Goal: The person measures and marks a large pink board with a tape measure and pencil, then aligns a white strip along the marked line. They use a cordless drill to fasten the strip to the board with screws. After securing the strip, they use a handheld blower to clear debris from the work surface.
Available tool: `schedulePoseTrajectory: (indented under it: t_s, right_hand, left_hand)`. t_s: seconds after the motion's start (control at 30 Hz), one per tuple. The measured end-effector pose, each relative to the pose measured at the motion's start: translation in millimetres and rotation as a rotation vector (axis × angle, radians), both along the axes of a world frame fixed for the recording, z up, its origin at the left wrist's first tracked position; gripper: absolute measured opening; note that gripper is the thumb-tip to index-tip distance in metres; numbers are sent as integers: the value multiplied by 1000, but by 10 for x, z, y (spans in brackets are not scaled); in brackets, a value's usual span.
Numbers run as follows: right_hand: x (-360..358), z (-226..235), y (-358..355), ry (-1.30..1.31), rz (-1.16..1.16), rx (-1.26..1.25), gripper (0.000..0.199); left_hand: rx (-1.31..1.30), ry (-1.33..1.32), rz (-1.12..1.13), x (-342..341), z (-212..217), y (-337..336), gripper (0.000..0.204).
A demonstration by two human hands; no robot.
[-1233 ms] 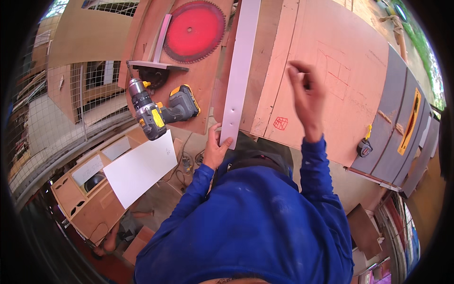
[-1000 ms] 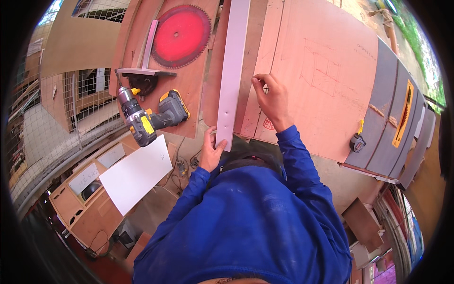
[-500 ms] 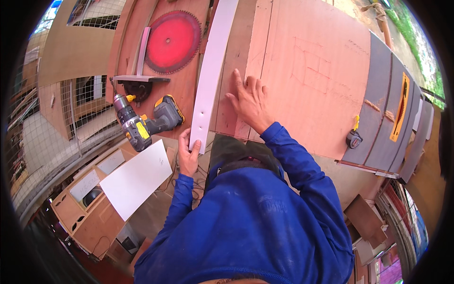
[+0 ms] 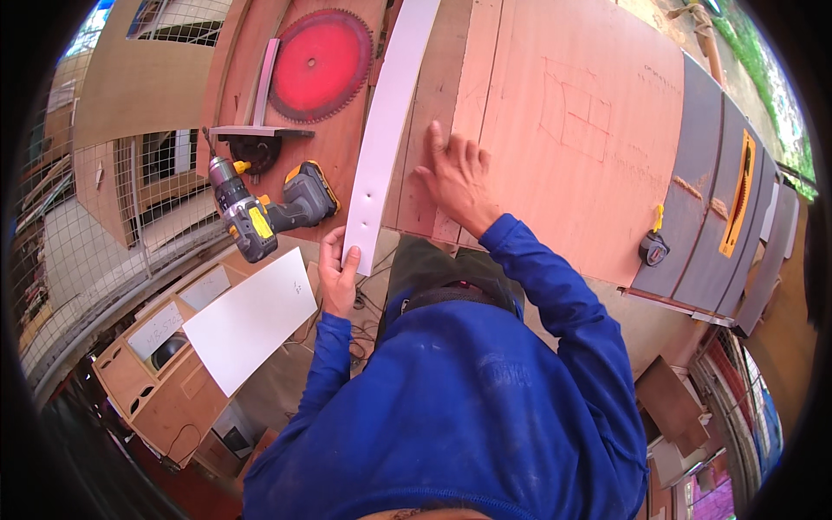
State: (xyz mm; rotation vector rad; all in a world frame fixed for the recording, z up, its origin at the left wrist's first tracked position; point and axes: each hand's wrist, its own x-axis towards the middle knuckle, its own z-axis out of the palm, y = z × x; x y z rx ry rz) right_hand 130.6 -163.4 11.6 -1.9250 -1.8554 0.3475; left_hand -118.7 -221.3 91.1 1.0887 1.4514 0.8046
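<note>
A long, narrow white board [image 4: 386,130] with two small holes near its close end runs away from me over the workbench. My left hand [image 4: 339,267] grips that near end at its left edge, thumb on top and fingers under or beside it. To the right of the strip, my right hand [image 4: 459,178] rests on or just over the reddish wood bench top [image 4: 555,173], index finger stretched forward and the others loosely bent. Nothing shows in it. Left of the strip lie a cordless drill [image 4: 269,208] and a red circular saw blade [image 4: 321,65].
A tape measure [image 4: 654,250] lies at the bench's right, near a grey saw table [image 4: 693,195] with a yellow insert [image 4: 737,195]. At lower left, a white panel [image 4: 251,321] leans over a wooden cabinet [image 4: 169,416]. Wire mesh fencing [image 4: 165,221] stands left.
The view has shifted slightly. My left hand keeps its hold on the white board's near end, and my right hand stays in nearly the same place and pose.
</note>
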Motion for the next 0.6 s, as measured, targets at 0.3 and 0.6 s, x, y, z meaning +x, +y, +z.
schedulePoseTrajectory:
  t_s: [0.3, 0.6]
  right_hand:
    - [-438, 140, -570, 364, 1068, 210, 25]
    - [209, -128, 732, -60, -42, 197, 53]
  left_hand:
    - [-41, -27, 57, -50, 118, 17, 40]
    - [-82, -27, 23, -100, 156, -45, 40]
